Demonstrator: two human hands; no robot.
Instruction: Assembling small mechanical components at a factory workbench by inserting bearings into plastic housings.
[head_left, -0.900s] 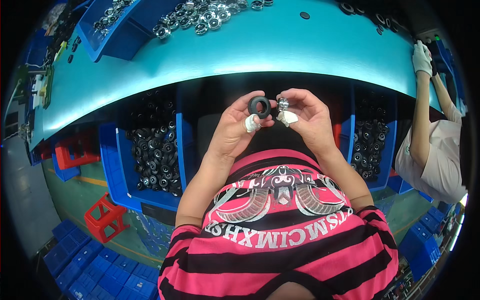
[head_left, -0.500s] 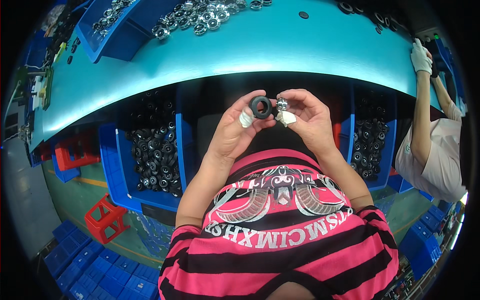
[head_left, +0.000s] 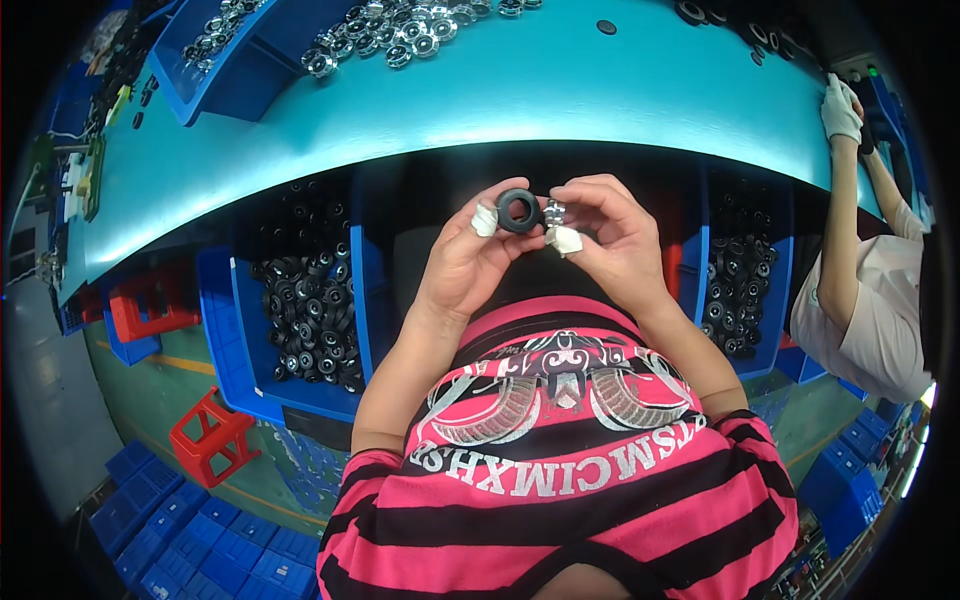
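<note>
My left hand pinches a small black rubber tyre, its open hole facing up at me. Beside it my right hand grips a shiny chrome toy wheel hub, turned on its side. Tyre and hub are held very close together; I cannot tell whether they touch. White tape wraps the thumb of each hand. Both hands are in front of the bench edge, above my lap.
On the teal bench lies a pile of chrome hubs next to a blue bin. Blue crates of black wheels flank me. A red stool stands at left; a person's gloved hand rests at the bench's right.
Both hands have shifted slightly left with the tyre and the hub. The hub has come nearer to the tyre's right side.
</note>
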